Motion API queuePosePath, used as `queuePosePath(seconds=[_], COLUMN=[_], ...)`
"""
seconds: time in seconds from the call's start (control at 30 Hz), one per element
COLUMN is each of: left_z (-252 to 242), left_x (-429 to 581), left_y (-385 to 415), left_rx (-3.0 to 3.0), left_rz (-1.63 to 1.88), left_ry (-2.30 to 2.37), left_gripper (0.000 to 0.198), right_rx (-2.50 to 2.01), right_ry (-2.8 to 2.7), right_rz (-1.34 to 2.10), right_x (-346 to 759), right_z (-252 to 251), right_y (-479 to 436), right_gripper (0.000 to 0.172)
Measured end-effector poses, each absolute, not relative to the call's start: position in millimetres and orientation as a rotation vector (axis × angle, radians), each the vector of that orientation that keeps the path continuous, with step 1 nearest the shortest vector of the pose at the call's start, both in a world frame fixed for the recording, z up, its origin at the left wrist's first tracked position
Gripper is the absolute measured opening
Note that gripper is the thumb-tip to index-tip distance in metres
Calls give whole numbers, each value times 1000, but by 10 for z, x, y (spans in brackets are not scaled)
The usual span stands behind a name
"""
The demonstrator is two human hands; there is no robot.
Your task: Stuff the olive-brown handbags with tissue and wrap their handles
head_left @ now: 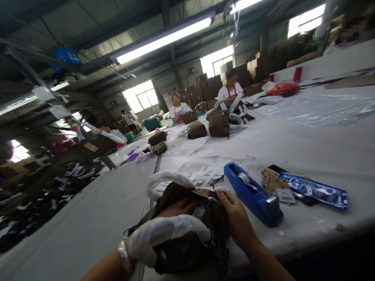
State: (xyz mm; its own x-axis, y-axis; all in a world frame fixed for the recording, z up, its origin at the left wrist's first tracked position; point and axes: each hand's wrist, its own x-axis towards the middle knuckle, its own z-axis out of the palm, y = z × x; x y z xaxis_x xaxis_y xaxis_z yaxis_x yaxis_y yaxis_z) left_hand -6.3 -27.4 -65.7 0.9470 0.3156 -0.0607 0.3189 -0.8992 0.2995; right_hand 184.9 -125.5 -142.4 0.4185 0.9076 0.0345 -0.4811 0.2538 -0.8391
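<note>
One long white desk. One brown bag lies on it between two hands: the right hand pinches its zipper edge, the left hand is inside, grip hidden. One blue tape dispenser sits just right of them.

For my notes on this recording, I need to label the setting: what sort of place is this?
Probably a handbag factory's packing floor. A brown handbag lies on a long white worktable, more brown bags stand farther along it near other workers, and cartons are stacked by the windows.
</note>
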Motion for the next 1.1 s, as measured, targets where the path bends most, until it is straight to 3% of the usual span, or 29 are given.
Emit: queuePosePath(seconds=[0.1, 0.17, 0.4, 0.6, 0.8, 1.1], left_z=[-228, -91, -401, -438, -507, -779], left_x=[62, 166, 518, 573, 613, 525], left_y=[-485, -609, -609, -620, -468, -239], left_rx=[2747, 2767, 3102, 3194, 3270, 3164], left_rz=[143, 230, 172, 176, 77, 473], left_ry=[486, 511, 403, 280, 47, -143], left_gripper=[33, 25, 47, 37, 52, 47], right_rx=[-862, -852, -814, -826, -870, -985], right_ry=[-652, -646, -607, -644, -711, -775], right_rz=[1056, 1076, 959, 906, 822, 757], right_x=[1918, 1920, 1811, 1787, 1757, 1823], right_z=[-1375, -1339, -1444, -1502, -1378, -1430], right_y=[-1301, -1328, -1265, -1241, -1253, -1136], right_gripper=[42, 44, 46, 50, 50, 58])
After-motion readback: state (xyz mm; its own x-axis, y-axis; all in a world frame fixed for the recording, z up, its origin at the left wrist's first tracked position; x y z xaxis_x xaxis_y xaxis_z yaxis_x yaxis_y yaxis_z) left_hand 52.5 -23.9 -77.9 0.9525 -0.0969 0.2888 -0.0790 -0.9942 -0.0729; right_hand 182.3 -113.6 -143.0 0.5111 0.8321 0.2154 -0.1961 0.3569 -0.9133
